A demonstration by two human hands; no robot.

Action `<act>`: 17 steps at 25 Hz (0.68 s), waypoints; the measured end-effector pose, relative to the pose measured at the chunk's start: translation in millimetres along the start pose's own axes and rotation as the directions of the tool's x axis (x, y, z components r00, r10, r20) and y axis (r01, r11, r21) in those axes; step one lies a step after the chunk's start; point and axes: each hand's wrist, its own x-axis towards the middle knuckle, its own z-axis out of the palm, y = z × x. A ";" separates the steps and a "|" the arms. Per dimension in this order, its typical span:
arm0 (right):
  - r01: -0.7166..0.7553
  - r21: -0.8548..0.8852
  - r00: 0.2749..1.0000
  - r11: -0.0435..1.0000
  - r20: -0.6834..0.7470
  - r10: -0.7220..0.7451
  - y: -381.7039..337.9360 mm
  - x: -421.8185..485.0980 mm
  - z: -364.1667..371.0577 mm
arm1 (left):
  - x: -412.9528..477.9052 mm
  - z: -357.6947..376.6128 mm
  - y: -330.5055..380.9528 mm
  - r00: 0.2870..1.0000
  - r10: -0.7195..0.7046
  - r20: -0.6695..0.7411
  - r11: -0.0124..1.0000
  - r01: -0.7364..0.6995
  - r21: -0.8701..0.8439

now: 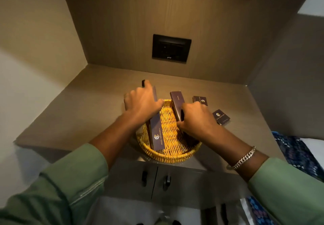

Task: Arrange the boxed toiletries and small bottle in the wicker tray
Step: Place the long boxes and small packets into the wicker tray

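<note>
A round yellow wicker tray (173,154) stands at the front edge of a brown counter. My left hand (142,102) grips a long dark purple box (156,133) that leans into the tray's left side. A small dark object (143,83), perhaps the bottle's cap, peeks out behind this hand. My right hand (198,117) holds a second long purple box (177,102), tilted over the tray's middle. Two small purple boxes lie on the counter to the right of the tray, one farther back (200,100) and one nearer (221,117).
The counter (87,112) sits in a wooden niche with a black switch panel (171,48) on the back wall. Below the front edge are two cabinet doors with dark knobs (144,178). Patterned blue fabric (296,153) lies at the right.
</note>
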 end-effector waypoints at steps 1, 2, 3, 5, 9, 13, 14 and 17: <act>-0.011 -0.007 1.000 1.000 0.004 0.011 -2.1 -1.3 0.5 | -1.2 2.8 -3.1 1.000 0.009 0.012 1.000 -0.010 0.018; -0.020 -0.011 1.000 1.000 0.011 0.020 -3.1 -2.8 0.8 | -2.9 6.2 -5.9 1.000 0.017 0.022 0.999 -0.017 0.033; -0.030 -0.010 0.999 0.999 0.017 0.030 -3.9 -3.9 0.4 | -3.1 8.8 -8.2 0.999 0.027 0.029 0.999 -0.028 0.045; -0.038 0.006 0.999 0.999 0.006 0.038 -5.7 -8.7 0.3 | -4.8 11.6 -11.9 0.998 0.032 0.053 0.998 -0.035 0.047; -0.012 0.143 0.970 0.990 -0.240 0.047 1.0 -24.1 -6.7 | 3.9 9.1 -8.9 0.994 0.106 0.029 0.989 -0.108 0.098; -0.054 0.176 0.932 0.983 -0.345 0.113 46.4 -26.5 -19.8 | 23.6 2.4 28.4 0.917 0.370 -0.148 0.929 -0.367 0.050; -0.086 0.173 0.934 0.981 -0.329 0.140 62.0 -23.6 -19.4 | 29.7 2.6 41.6 0.895 0.425 -0.137 0.904 -0.426 0.019; -0.193 0.178 0.953 0.965 -0.201 0.228 103.2 -15.5 -9.1 | 49.9 12.4 79.3 0.838 0.536 0.100 0.843 -0.527 -0.106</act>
